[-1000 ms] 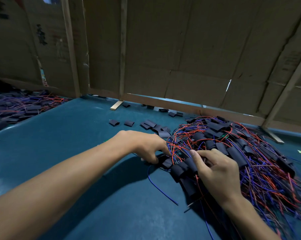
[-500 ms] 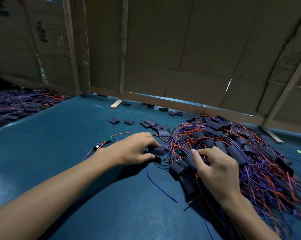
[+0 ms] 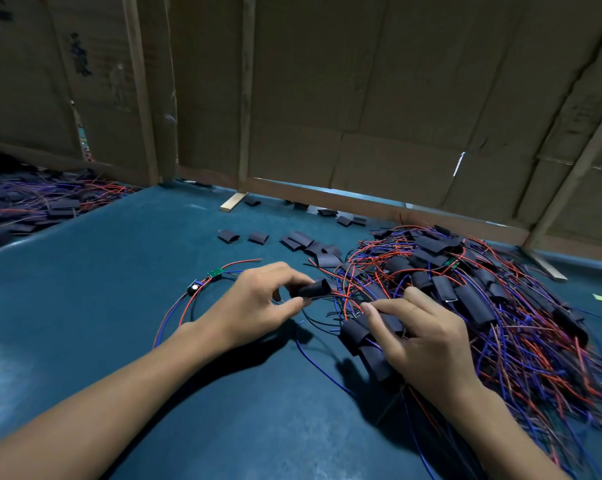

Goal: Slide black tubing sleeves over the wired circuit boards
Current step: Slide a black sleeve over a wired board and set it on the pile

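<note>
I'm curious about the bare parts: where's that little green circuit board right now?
The green circuit board lies uncovered on the blue table, left of centre, just beyond the left hand.

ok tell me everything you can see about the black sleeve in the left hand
The black tubing sleeve is a short, matte, flattened tube that looks like soft plastic. Its far end gapes open and points up and right. The left hand pinches its near end between thumb and fingers, holding it just above the teal table, left of the wire pile. Thin wires run from beneath it toward the pile; whether they pass inside is unclear.
</note>
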### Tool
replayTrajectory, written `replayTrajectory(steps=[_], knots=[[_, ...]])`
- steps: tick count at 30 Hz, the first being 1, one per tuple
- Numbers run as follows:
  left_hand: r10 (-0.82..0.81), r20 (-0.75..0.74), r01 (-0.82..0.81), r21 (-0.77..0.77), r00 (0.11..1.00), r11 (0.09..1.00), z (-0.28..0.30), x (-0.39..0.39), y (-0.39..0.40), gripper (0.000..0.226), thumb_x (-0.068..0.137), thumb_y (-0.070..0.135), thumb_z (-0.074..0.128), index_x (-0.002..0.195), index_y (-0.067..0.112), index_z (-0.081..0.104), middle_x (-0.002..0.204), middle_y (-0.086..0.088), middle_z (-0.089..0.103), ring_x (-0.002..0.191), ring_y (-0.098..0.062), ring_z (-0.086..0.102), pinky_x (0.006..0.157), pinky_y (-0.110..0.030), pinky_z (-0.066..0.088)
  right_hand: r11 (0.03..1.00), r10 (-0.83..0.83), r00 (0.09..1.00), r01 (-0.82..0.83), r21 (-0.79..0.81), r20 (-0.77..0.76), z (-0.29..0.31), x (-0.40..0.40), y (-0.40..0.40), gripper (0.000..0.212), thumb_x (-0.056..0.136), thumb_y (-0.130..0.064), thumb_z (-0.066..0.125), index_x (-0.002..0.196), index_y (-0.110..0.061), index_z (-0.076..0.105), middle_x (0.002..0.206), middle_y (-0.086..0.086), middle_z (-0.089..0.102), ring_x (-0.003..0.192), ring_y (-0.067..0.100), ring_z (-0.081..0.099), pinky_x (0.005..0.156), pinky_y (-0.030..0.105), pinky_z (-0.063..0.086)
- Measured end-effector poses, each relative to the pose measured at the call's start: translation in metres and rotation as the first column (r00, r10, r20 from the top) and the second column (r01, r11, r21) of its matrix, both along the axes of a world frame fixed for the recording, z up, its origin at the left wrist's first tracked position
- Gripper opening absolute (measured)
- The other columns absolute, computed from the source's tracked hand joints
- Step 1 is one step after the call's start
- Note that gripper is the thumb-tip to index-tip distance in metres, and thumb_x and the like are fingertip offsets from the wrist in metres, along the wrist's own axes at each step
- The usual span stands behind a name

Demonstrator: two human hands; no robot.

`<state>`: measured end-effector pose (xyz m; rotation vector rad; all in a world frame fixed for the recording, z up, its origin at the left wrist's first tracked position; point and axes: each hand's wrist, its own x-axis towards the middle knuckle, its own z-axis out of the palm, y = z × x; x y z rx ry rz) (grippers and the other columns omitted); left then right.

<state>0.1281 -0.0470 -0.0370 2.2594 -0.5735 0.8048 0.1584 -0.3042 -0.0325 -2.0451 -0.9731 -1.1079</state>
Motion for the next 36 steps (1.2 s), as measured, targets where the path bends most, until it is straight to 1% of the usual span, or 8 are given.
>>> replayTrajectory(steps=[6,11,15,20,25,28,32,36], knots=[[-0.016,0.044,0.017,-0.011,0.999,1.0,-0.0015,0.0013,0.0034,0.024,0.086,0.007,0.078,0.108,0.013,0.074,0.097,0.009,0.07,0.088,-0.005,0.063,0.07,-0.026,0.049,0.997,0.007,0.994,0.002,0.083,-0.111,0.0001,-0.002,0.0019,0.014,0.087,-0.022,0.075,0.078,-0.012,0.077,0.065,-0.012,0.042,0.054,0.003,0.037,0.054,0.017,0.03],[-0.016,0.046,0.016,-0.007,0.999,1.0,-0.0036,0.0035,0.0071,0.03,0.085,0.009,0.08,0.114,0.011,0.072,0.104,0.005,0.07,0.093,-0.006,0.063,0.072,-0.023,0.048,0.974,0.073,0.971,-0.021,0.224,-0.227,0.0034,-0.0028,0.0002,0.013,0.086,-0.017,0.079,0.074,-0.014,0.075,0.058,-0.001,0.047,0.05,0.018,0.043,0.05,0.033,0.033],[-0.037,0.038,0.037,0.001,0.999,0.999,-0.0032,0.0036,0.0071,0.031,0.085,0.012,0.08,0.115,0.01,0.071,0.106,0.003,0.071,0.097,-0.006,0.063,0.077,-0.017,0.044,0.965,0.119,0.964,-0.055,0.257,-0.238,0.0063,-0.0047,0.0018,0.014,0.086,-0.022,0.074,0.073,-0.016,0.074,0.057,0.004,0.045,0.051,0.022,0.041,0.05,0.036,0.031],[-0.058,0.04,0.058,-0.012,0.998,0.998,-0.0032,0.0024,0.0061,0.033,0.086,0.014,0.08,0.117,0.01,0.07,0.108,0.003,0.071,0.099,-0.009,0.065,0.073,-0.024,0.049,0.968,0.115,0.956,-0.047,0.245,-0.269,0.0032,-0.0031,0.002,0.017,0.088,-0.023,0.078,0.072,-0.017,0.073,0.058,0.007,0.047,0.051,0.024,0.042,0.051,0.041,0.032],[-0.082,0.061,0.083,-0.011,0.995,0.997,-0.0035,0.0028,0.0062,0.036,0.086,0.015,0.08,0.12,0.011,0.069,0.113,0.005,0.069,0.103,-0.01,0.064,0.073,-0.026,0.05,0.966,0.11,0.949,-0.032,0.255,-0.297,0.0023,-0.0035,0.0017,0.018,0.084,-0.023,0.073,0.068,-0.019,0.069,0.058,0.007,0.051,0.052,0.024,0.044,0.052,0.041,0.034],[-0.082,0.074,0.081,0.006,0.994,0.997,-0.0032,0.0029,0.0057,0.037,0.086,0.014,0.08,0.121,0.012,0.068,0.115,0.007,0.068,0.105,-0.007,0.064,0.075,-0.021,0.048,0.965,0.106,0.945,-0.024,0.259,-0.308,0.0031,-0.004,0.0019,0.02,0.083,-0.022,0.073,0.064,-0.019,0.065,0.058,0.007,0.051,0.052,0.025,0.044,0.051,0.042,0.034],[-0.092,0.096,0.084,0.085,0.991,0.993,-0.0039,0.0017,0.0048,0.041,0.085,0.012,0.081,0.123,0.007,0.067,0.115,0.0,0.066,0.108,-0.007,0.061,0.09,-0.011,0.04,0.961,0.082,0.942,0.012,0.275,-0.326,0.0032,-0.0056,0.0042,0.023,0.079,-0.021,0.073,0.06,-0.018,0.059,0.056,0.005,0.048,0.05,0.022,0.041,0.049,0.038,0.032],[-0.069,0.195,0.026,0.214,0.978,0.976,-0.002,-0.001,0.0036,0.041,0.086,0.01,0.079,0.124,0.002,0.066,0.114,-0.008,0.065,0.106,-0.022,0.063,0.094,-0.033,0.051,0.975,0.077,0.957,-0.013,0.222,-0.28,0.0044,-0.0065,0.0042,0.023,0.079,-0.019,0.075,0.061,-0.015,0.061,0.056,0.0,0.046,0.05,0.014,0.039,0.049,0.03,0.032]])
